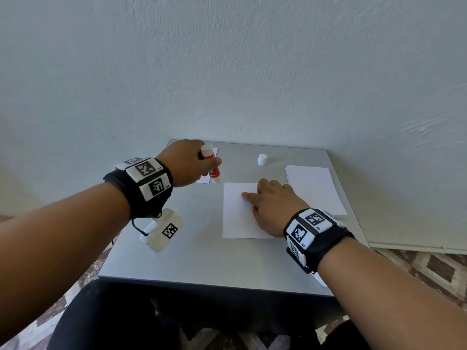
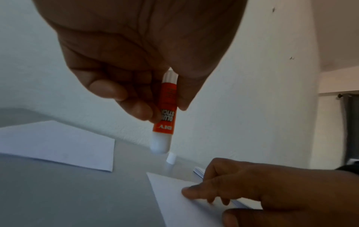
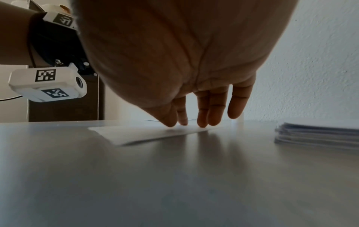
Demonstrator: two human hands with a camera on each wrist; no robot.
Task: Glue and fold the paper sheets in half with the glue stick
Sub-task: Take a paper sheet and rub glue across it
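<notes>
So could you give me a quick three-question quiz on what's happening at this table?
1. True or false: the glue stick is touching the sheet.
2. What does the right hand do? A) holds the cap B) presses the sheet flat C) lifts the stack
3. Fill in: the cap stands on the ___, behind the sheet.

Key
1. False: the left hand holds it tip-down above the table, left of the sheet.
2. B; the stack lies untouched to its right.
3. Table.

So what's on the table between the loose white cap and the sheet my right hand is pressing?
Nothing: in the head view, only bare grey table separates the cap from the sheet under the right hand.
</notes>
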